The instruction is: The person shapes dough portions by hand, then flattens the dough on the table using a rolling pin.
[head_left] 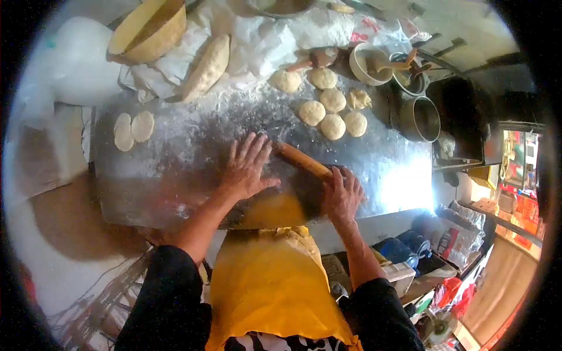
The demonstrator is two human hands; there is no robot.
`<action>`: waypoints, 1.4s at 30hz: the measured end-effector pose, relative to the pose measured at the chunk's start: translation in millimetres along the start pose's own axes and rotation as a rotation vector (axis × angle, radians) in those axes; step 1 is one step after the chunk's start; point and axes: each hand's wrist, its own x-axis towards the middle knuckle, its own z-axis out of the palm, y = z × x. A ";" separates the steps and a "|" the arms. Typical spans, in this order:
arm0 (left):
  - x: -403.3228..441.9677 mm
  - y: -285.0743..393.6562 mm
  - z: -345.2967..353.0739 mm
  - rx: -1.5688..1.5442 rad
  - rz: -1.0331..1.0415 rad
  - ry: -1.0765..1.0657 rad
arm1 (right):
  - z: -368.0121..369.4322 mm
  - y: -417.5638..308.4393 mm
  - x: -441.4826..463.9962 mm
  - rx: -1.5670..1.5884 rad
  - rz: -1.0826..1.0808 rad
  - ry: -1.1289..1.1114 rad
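Observation:
A wooden rolling pin (305,162) lies slantwise on the dark, floury worktop (193,152). My right hand (344,196) is closed round its near right end. My left hand (249,169) is spread flat, palm down, just left of the pin's far end; whether a fingertip touches the pin I cannot tell. Beyond the pin sit several floured dough balls (332,126), with a rough torn lump of dough (359,99) beside them. Three thin dough rounds (142,126) lie at the left, partly overlapping.
A long dough loaf (209,67) rests at the back by white plastic sheeting (252,52). A tan basin (153,32) stands back left. On the right are a pale bowl (370,63) and a metal pot (422,119). The worktop's front edge runs before my yellow apron (266,286).

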 end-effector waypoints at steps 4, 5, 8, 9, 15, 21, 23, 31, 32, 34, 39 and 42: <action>-4.7 -3.6 13.3 -0.071 -0.120 0.078 | -6.9 3.1 7.5 0.064 0.029 -0.073; -0.2 -7.4 18.6 -0.083 -0.115 0.073 | -8.5 3.0 5.7 0.057 0.044 -0.063; 3.6 1.0 3.6 -0.085 -0.131 0.035 | -2.2 5.7 -2.6 0.047 0.015 -0.062; -0.9 -5.7 0.5 -0.074 -0.134 0.042 | 2.9 0.8 1.7 0.060 -0.008 -0.018; -34.9 -59.2 -6.0 -0.748 -0.385 0.382 | -35.8 -91.9 -4.7 0.166 -0.356 -0.191; -18.5 -78.2 -25.9 -0.075 -0.233 0.150 | 23.0 -119.0 39.7 0.089 -0.477 -0.142; -46.8 -64.4 -17.7 -0.021 -0.143 0.167 | 30.6 -113.3 14.5 0.093 -0.400 -0.154; 3.6 -79.7 -34.1 -0.181 -0.147 0.215 | 40.7 -120.4 85.4 0.047 -0.433 -0.037; 1.2 -80.0 -31.0 -0.173 -0.094 0.173 | 38.1 -119.3 79.4 0.087 -0.446 -0.039; -2.3 -75.7 -36.2 -0.248 -0.058 0.105 | 34.2 -106.7 52.2 0.120 -0.458 -0.024; -62.0 -67.7 -17.9 -0.338 -0.221 0.142 | -2.7 -110.5 -21.4 0.072 -0.477 -0.137; -28.5 -71.6 -15.8 -0.022 -0.259 0.288 | 17.2 -124.6 26.1 0.042 -0.398 -0.179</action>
